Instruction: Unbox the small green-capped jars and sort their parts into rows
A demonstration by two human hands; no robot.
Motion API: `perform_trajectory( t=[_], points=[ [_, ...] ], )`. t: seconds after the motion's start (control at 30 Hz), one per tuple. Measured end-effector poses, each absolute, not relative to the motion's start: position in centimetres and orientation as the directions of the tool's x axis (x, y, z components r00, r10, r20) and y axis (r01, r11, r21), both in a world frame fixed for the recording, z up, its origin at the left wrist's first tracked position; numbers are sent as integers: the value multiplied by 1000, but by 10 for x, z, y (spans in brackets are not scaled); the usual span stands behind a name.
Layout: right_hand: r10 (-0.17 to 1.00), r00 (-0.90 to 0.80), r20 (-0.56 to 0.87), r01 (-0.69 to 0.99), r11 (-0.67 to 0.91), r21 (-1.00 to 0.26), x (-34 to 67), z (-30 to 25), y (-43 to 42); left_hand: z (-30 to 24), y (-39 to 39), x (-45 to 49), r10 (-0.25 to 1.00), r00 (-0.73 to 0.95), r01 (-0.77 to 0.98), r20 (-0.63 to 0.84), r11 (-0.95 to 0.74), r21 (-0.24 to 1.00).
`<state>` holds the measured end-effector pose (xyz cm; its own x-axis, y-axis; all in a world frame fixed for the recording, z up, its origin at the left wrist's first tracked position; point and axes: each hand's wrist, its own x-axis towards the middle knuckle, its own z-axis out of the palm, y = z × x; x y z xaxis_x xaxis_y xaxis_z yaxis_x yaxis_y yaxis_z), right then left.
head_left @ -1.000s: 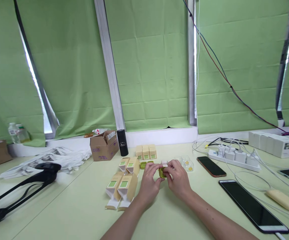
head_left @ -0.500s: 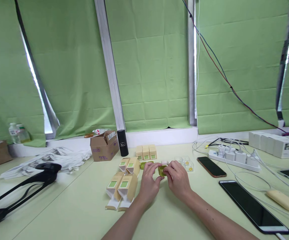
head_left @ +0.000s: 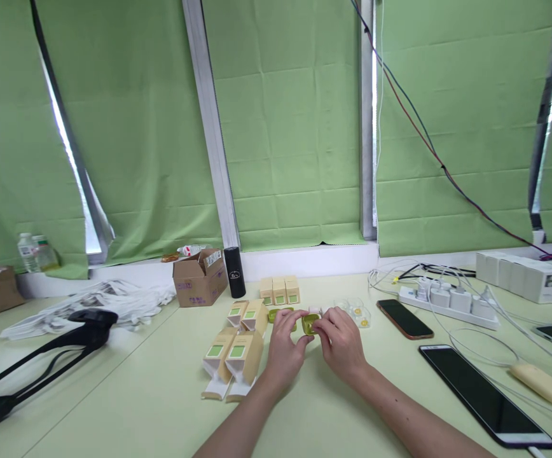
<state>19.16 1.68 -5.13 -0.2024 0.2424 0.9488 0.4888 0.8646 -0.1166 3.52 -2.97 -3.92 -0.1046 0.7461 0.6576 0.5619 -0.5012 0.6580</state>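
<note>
Between my hands is a small olive-green plastic case (head_left: 310, 324) with a hollow inside, held a little above the table. My left hand (head_left: 285, 346) pinches its left side between thumb and fingers. On the right, my right hand (head_left: 341, 343) has its fingertips at the case's right edge and inside; whether they also hold something small is hidden. A similar green piece (head_left: 273, 314) lies behind my left hand, partly covered by it. Just past my right hand lies a clear plastic tray (head_left: 362, 316) with round cups and yellow spots. A small white item beside it is mostly hidden.
Several beige boxes with green labels, some with open flaps (head_left: 245, 356), stand left of my hands; others (head_left: 279, 289) stand behind. A brown carton (head_left: 198, 280) and black cylinder (head_left: 234, 272) are farther back. Phones (head_left: 486, 394), a power strip (head_left: 448, 306) and cables lie right.
The green case has tipped slightly so more of its hollow inside shows. Both hands stay in nearly the same place, still on it.
</note>
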Motion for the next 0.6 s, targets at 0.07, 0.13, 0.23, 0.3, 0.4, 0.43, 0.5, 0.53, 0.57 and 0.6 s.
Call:
perform_trajectory(
  t=[0.07, 0.13, 0.23, 0.3, 0.4, 0.43, 0.5, 0.53, 0.57, 0.6],
  points=[
    [240, -202, 950, 494, 862, -113, 192, -51, 17, -40, -30, 35, 745, -106, 562, 659, -502, 658],
    [234, -199, 952, 497, 861, -108, 192, -51, 16, -40, -30, 35, 746, -109, 559, 657, -501, 661],
    [225, -196, 955, 497, 862, -101, 193, -49, 14, -40, -29, 35, 755, -118, 553, 645, -490, 674],
    [230, -198, 953, 498, 861, -104, 193, -48, 12, -40, -27, 34, 757, -141, 546, 639, -479, 688],
    [246, -198, 949, 502, 857, -117, 193, -47, 11, -41, -25, 29, 763, -190, 533, 618, -448, 717],
    [250, -196, 948, 502, 856, -122, 193, -47, 11, -41, -24, 28, 766, -205, 531, 609, -436, 727],
    [261, -194, 946, 501, 855, -133, 193, -48, 11, -40, -23, 26, 770, -221, 529, 598, -421, 737],
    [266, -194, 944, 500, 855, -138, 192, -48, 11, -40, -23, 26, 769, -226, 528, 598, -419, 739],
    [268, -193, 944, 499, 855, -140, 192, -49, 11, -40, -23, 26, 767, -229, 528, 599, -419, 739],
    [266, -191, 945, 498, 856, -140, 192, -49, 11, -39, -23, 26, 766, -231, 528, 600, -419, 738]
  ],
)
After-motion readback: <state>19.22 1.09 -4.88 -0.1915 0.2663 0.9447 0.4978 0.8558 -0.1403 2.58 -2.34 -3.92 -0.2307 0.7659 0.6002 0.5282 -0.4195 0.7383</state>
